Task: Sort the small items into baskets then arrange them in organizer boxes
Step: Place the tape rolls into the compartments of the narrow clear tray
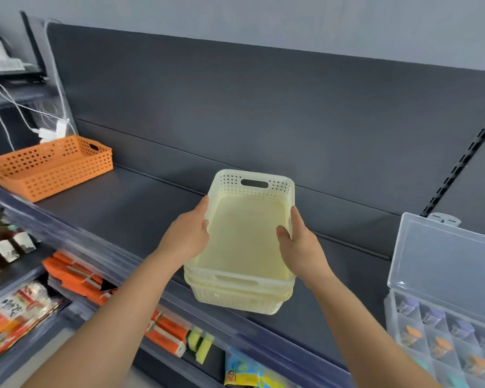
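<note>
Two cream baskets sit nested one inside the other, the top basket [244, 236] raised a little above the lower basket [235, 299], at the front edge of a dark shelf [118, 203]. Whether the stack rests on the shelf or is lifted cannot be told. The left hand [189, 233] grips the top basket's left rim and the right hand [300, 245] grips its right rim, thumb inside the wall. The top basket holds nothing. Far left of the stack, on the same shelf, stands an orange basket [53, 166], with white plugs and cables [51, 131] behind it. To the right of the stack lies a clear organizer box [403, 326], lid [445, 261] open, with small purple and orange items in its compartments. Below and left of the stack, lower shelves hold bottles [6, 245] and orange packs [76, 275].
</note>
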The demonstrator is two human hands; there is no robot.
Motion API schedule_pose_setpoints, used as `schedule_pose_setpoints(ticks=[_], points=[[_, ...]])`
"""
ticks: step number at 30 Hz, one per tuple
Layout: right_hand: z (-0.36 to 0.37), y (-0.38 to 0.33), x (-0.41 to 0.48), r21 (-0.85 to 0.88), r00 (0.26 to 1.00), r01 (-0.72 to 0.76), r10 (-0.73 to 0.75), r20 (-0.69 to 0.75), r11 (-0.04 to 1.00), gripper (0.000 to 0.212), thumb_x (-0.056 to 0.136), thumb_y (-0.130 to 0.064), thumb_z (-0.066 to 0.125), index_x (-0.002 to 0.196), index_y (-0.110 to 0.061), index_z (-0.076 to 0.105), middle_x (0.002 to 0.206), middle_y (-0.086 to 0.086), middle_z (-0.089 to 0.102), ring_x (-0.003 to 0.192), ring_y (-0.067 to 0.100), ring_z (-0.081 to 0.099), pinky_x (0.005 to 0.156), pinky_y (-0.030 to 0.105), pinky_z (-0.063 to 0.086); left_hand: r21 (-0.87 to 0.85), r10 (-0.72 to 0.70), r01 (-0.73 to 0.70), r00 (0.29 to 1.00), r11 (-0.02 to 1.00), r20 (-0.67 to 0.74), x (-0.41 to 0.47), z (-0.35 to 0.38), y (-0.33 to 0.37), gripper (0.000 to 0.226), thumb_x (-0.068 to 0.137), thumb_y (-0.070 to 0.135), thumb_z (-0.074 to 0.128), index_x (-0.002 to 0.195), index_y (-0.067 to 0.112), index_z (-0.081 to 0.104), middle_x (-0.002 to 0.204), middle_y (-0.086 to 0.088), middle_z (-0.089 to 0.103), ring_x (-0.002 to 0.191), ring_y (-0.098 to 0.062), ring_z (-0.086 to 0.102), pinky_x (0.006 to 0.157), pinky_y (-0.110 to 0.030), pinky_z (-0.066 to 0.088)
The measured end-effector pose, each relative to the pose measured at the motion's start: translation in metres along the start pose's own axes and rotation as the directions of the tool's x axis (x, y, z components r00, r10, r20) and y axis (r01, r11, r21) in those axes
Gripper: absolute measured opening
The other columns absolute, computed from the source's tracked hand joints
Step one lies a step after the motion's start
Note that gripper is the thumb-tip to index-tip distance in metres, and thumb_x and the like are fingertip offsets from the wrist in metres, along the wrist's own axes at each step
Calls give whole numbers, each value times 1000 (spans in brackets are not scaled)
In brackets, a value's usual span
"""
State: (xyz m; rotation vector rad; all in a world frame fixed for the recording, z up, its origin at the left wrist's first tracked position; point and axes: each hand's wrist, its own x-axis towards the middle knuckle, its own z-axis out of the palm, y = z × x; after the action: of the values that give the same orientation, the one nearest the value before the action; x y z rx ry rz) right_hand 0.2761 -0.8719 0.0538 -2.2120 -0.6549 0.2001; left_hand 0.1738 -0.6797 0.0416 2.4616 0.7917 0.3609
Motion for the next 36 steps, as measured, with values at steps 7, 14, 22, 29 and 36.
schedule_pose_setpoints(ticks=[7,14,22,29,36], points=[[94,-85,21,16,1000,-2,2,8,1000,55,100,-28,34,150,-27,11,125,8,56,90,22,51,76,33,41,32,0,0,1000,999,2,30,-79,-97,59,102,16,34,152,29,7,142,-8,47,118,-28,53,90,-41,48],[169,-151,45,18,1000,-10,10,29,1000,53,100,-29,34,149,-25,14,132,9,52,107,29,54,77,33,38,66,-14,14,1000,998,4,63,-134,-178,59,101,16,34,153,28,8,140,-9,49,108,-26,57,82,-41,50],[235,-199,100,-1,999,-1,1,48,1000,52,100,-29,34,149,-23,16,125,9,57,101,28,56,74,34,41,59,-39,38,999,998,22,124,-165,-248,61,100,15,37,153,29,9,143,-8,45,116,-28,53,87,-43,49],[277,-222,159,10,999,-16,15,46,1000,47,99,-29,35,143,-21,24,91,-1,57,81,21,60,72,39,51,75,-11,10,1000,997,14,191,-176,-288,58,101,16,37,153,24,12,146,-8,43,122,-30,48,94,-41,43],[301,-227,182,-9,996,-88,88,18,996,37,97,-29,36,133,-19,32,78,2,57,63,17,51,57,33,41,19,17,-19,995,1000,94,230,-170,-312,57,102,17,36,153,27,12,150,-4,37,121,-28,50,89,-37,44]])
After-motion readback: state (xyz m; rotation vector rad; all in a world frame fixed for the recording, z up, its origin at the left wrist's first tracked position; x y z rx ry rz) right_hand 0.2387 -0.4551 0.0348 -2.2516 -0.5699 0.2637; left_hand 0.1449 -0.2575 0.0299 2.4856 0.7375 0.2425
